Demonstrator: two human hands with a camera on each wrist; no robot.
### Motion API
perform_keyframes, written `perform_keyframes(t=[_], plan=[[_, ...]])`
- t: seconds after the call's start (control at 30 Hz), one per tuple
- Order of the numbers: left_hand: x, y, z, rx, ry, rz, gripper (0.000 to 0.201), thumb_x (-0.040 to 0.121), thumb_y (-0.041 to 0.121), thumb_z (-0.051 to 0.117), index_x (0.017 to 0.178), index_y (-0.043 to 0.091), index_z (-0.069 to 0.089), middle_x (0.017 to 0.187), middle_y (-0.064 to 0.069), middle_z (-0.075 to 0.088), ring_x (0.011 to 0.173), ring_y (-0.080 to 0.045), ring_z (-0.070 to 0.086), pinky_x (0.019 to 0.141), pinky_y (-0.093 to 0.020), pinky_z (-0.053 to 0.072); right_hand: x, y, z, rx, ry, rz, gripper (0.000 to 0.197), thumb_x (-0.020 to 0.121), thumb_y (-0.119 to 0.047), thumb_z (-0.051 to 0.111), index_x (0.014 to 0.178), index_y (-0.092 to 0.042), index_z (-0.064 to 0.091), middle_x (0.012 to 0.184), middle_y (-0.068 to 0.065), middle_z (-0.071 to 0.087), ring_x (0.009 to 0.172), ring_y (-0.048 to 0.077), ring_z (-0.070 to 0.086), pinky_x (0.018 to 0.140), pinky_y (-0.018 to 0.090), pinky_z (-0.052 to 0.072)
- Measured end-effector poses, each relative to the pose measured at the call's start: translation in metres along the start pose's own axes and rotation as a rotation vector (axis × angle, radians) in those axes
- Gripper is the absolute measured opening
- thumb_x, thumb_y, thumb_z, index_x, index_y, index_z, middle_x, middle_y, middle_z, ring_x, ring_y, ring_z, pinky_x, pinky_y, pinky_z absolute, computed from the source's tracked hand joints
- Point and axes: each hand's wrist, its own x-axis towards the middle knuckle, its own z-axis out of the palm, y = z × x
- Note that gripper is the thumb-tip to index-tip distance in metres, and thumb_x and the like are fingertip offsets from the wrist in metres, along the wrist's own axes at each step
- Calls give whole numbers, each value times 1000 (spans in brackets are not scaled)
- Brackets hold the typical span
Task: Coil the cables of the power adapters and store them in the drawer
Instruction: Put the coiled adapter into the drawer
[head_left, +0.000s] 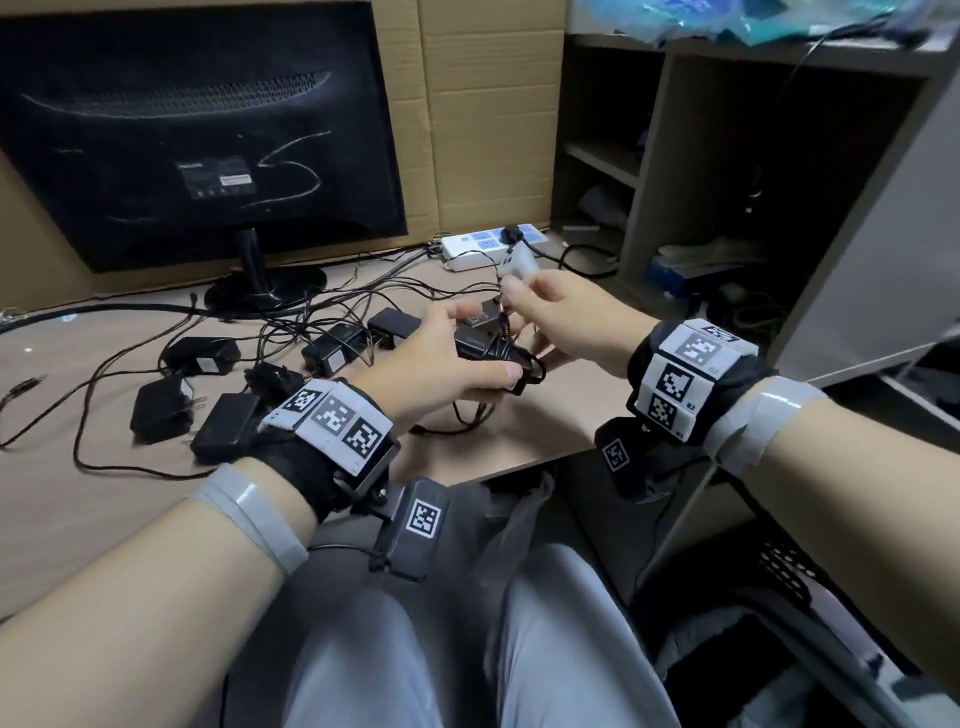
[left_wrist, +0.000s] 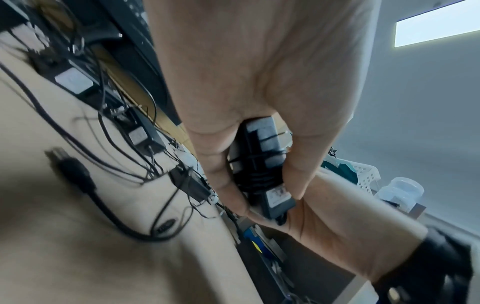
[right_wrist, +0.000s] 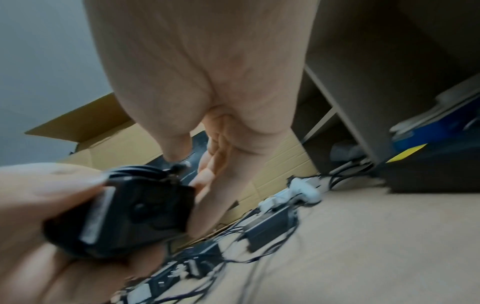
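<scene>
My left hand (head_left: 447, 358) grips a black power adapter (head_left: 483, 347) above the desk's front edge, thumb on one side and fingers on the other. Its thin black cable (left_wrist: 259, 176) is wound in several turns around the adapter (left_wrist: 262, 162) body. My right hand (head_left: 524, 307) is just right of it and pinches the cable's plug end (right_wrist: 179, 166) between thumb and forefinger, close over the adapter (right_wrist: 124, 216). Several more black adapters (head_left: 202, 356) lie on the desk to the left with loose, tangled cables (head_left: 363, 296). I cannot make out a drawer.
A black monitor (head_left: 197, 140) stands at the back left in front of cardboard (head_left: 483, 104). A white power strip (head_left: 488, 243) lies behind my hands. A grey shelf unit (head_left: 727, 171) stands on the right. Bare desk (head_left: 550, 431) lies under my hands, and my knees are below its edge.
</scene>
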Motion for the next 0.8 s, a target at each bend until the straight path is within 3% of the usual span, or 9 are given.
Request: perform_keyframes(t=[0.1,0.17,0.23,0.33,0.43,0.5,0.57,0.7,0.8], plan=[[11,4,25,-204,-49,-112,58,96,-7,64,146,7,38,125,-19,64,98,-29,72,74,-46,65,-18,14,-31,103,-56,89,48,105,-60,41,123,-21,63,104,3,63,79,27,63,74,42,64],[19,7,42,-283,-167,-138,35,102,-2,51,137,4,52,122,-21,67,100,-30,72,73,-48,64,-34,24,-49,103,-141,103,48,100,-61,52,125,-23,66,107,0,64,87,25,66,79,41,62],[26,7,65,-317,-293,-168,35,103,0,47,137,1,56,128,-25,69,108,-34,72,83,-54,64,-53,36,-70,39,-181,114,52,91,-52,72,136,-31,59,119,-1,65,99,22,69,80,38,63],[35,8,104,-326,-403,-231,38,103,-3,49,141,-3,49,133,-29,67,118,-42,70,93,-60,60,-79,55,-100,-36,-201,168,78,80,-27,90,145,-41,49,129,7,62,111,24,71,85,44,64],[40,10,147,-287,-546,-246,33,104,-1,50,136,-6,58,132,-24,69,118,-39,70,88,-51,63,-107,70,-127,-91,-190,212,64,81,-14,88,137,-27,59,112,5,69,91,14,74,76,35,63],[44,9,175,-261,-633,-247,29,105,2,51,131,-3,65,126,-21,72,113,-35,73,86,-47,64,-128,81,-145,-96,-147,255,56,82,-11,86,132,-21,63,99,2,71,79,9,71,70,27,59],[48,7,202,-216,-683,-252,28,107,10,53,129,1,68,124,-21,73,112,-37,73,90,-47,63,-148,95,-163,-79,-72,288,53,83,-10,86,130,-20,64,101,6,72,81,11,71,70,25,58],[60,-1,251,-68,-660,-310,28,109,25,54,123,5,67,120,-24,72,105,-45,75,93,-51,61,-175,133,-198,-117,138,395,56,85,-8,84,134,-17,60,101,8,73,78,17,70,78,39,63],[71,-16,282,-3,-575,-381,35,108,26,57,135,3,55,124,-19,67,99,-41,77,83,-46,64,-185,164,-226,-161,318,507,41,83,-5,83,121,-5,67,90,12,73,74,24,67,76,41,60]])
